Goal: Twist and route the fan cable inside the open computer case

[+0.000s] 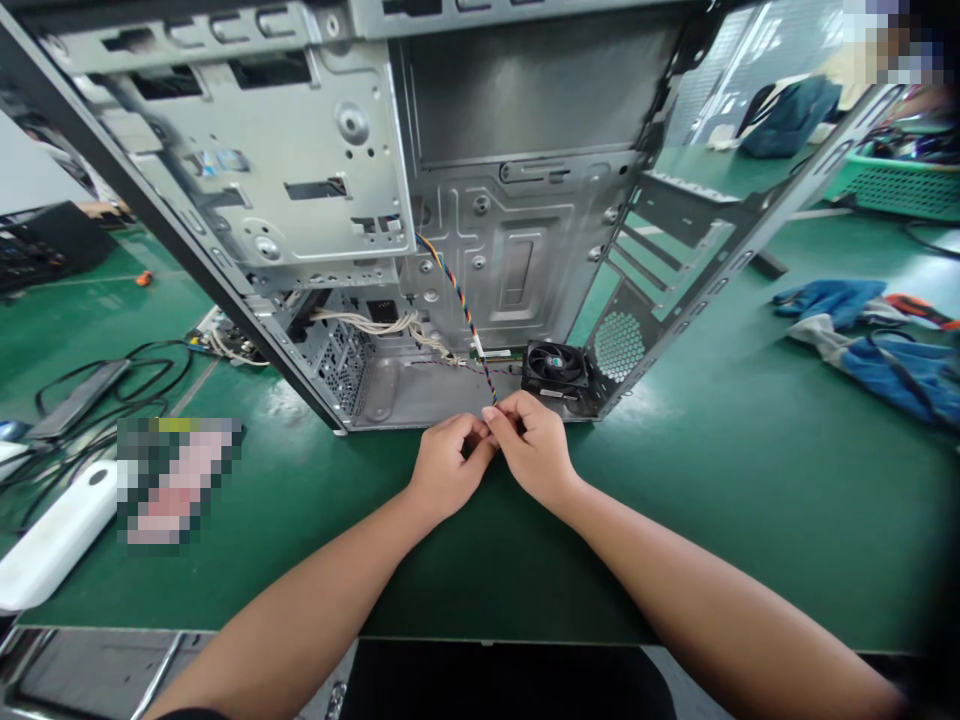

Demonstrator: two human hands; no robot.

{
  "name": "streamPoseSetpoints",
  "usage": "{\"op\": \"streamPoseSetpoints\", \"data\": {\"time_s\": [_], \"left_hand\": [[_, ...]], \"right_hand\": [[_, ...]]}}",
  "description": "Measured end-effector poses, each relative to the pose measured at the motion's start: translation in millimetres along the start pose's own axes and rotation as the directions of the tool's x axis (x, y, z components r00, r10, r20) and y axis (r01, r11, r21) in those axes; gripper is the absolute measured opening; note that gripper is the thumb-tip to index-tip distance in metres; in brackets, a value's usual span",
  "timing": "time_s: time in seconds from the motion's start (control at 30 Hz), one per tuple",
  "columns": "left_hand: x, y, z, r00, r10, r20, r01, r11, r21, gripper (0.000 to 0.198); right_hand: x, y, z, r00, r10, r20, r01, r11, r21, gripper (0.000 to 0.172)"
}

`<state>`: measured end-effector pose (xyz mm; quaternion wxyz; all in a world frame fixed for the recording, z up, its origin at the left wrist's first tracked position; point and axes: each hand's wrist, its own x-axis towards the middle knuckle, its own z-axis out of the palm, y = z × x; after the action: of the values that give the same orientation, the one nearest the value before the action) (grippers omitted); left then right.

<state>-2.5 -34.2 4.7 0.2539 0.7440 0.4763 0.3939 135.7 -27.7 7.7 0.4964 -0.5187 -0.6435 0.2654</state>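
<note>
An open metal computer case point(517, 270) stands on the green table in front of me. From behind its drive bay panel point(300, 160) a twisted multicoloured cable point(457, 290) runs down to my hands. My right hand point(536, 440) pinches the cable's lower end between thumb and fingers. Right against it, my left hand point(454, 465) is closed at the same end; the very tip is hidden by the fingers. Just behind my right hand, a black cooling fan point(555, 368) lies on the case floor. A bundle of white cables point(375, 322) hangs inside at the left.
On the left lie a white power strip point(64, 530), black cords point(150, 370) and a blurred-out flat object point(180, 480). Blue work gloves point(862, 330) rest at the right, with a green basket point(900, 188) farther back. The table's front edge point(487, 640) runs below my forearms.
</note>
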Motion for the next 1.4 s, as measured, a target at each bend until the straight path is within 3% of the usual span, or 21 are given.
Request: {"op": "streamPoseSetpoints", "data": {"time_s": [0.17,0.57,0.97,1.4], "left_hand": [[2.1,-0.5,-0.9,0.998,-0.048,0.039,0.048,0.999,0.004,0.017],[1.9,-3.7,0.1,0.997,0.005,0.082,-0.009,0.999,0.038,0.02],[-0.3,-1.6,0.3,1.0,-0.018,0.006,0.018,0.998,0.066,0.01],[-0.5,-2.8,0.8,0.999,-0.021,-0.028,0.024,0.994,0.106,0.017]], "right_hand": [[-0.4,1.3,0.6,1.0,-0.001,0.006,0.001,1.0,-0.004,0.022],[-0.6,2.1,1.6,1.0,-0.021,0.014,0.021,1.0,-0.017,0.022],[-1.5,1.9,0.9,1.0,-0.006,-0.01,0.006,1.0,-0.01,0.023],[-1.0,3.1,1.7,0.999,-0.026,0.022,0.026,0.999,-0.033,0.021]]}}
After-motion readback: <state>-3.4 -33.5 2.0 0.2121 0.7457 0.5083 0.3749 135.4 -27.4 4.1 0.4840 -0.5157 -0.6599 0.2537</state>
